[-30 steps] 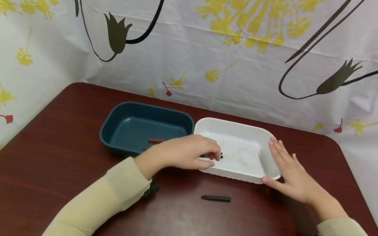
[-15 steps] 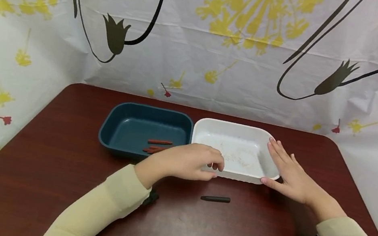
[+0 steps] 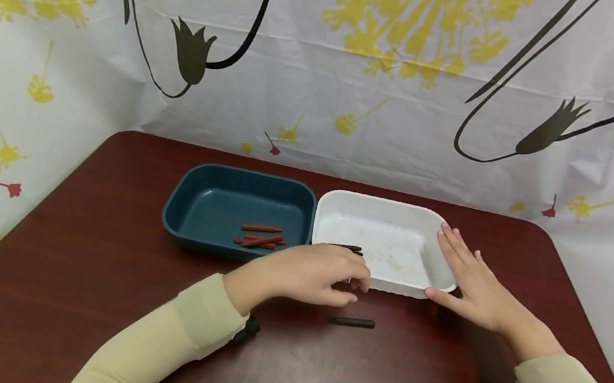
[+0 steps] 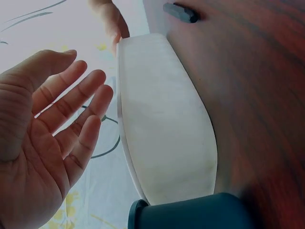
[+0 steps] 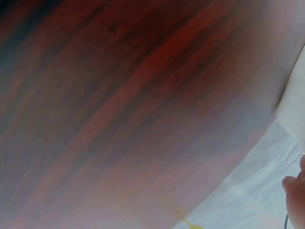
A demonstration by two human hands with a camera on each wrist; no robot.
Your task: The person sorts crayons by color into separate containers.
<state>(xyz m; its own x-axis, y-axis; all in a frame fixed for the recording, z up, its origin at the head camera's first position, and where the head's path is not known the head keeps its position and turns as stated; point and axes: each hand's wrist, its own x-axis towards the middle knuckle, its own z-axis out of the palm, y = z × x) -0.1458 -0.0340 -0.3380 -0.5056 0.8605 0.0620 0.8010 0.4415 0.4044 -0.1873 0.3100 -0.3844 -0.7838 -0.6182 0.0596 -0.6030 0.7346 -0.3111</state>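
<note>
My left hand (image 3: 354, 290) hovers empty over the table just in front of the white tray (image 3: 399, 210); in the left wrist view its fingers (image 4: 71, 109) are spread and relaxed beside the white tray's wall (image 4: 162, 119). One black crayon (image 3: 345, 247) lies inside the white tray near its left front corner. Another black crayon (image 3: 350, 322) lies on the table just below my left hand, also in the left wrist view as a black crayon (image 4: 181, 12). My right hand (image 3: 458, 270) rests flat against the tray's right side. Red crayons (image 3: 259, 238) lie in the blue tray (image 3: 186, 200).
The two trays stand side by side, touching, at the middle back of a dark red table (image 3: 89, 291). A flower-printed sheet (image 3: 324, 75) walls the table at the back and sides. The right wrist view shows mostly blurred table top (image 5: 119, 105).
My left hand has let go of a black crayon, which now lies in the white tray, and has drawn back toward me. The right hand has stayed put.
</note>
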